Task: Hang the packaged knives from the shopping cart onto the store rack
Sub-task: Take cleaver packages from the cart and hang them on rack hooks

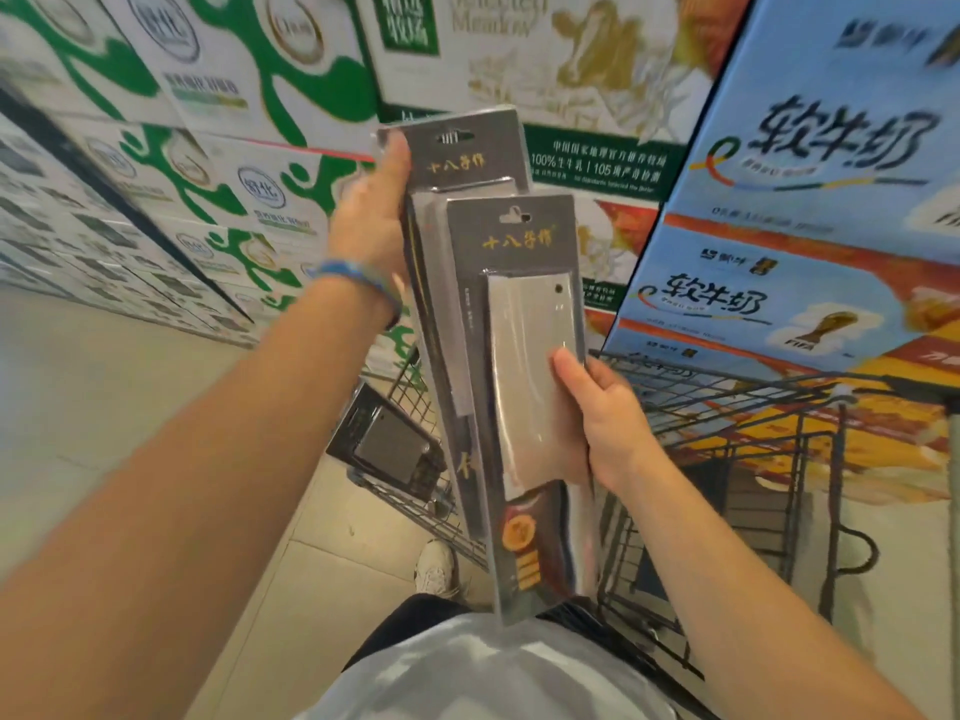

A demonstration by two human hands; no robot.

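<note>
left hand [370, 216] holding knife pack [466, 161], right hand [605, 415] cleaver pack [522, 350]

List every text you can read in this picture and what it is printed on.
"十八子作": front knife pack
"十八子作": rear knife pack
"Selected Meadow": cow carton
"100%生牛乳": green band under that carton
"软牛奶": blue carton
"FIFA": lower blue carton
"舒化": green-white carton
The remaining small print is too blurred to read.
</note>
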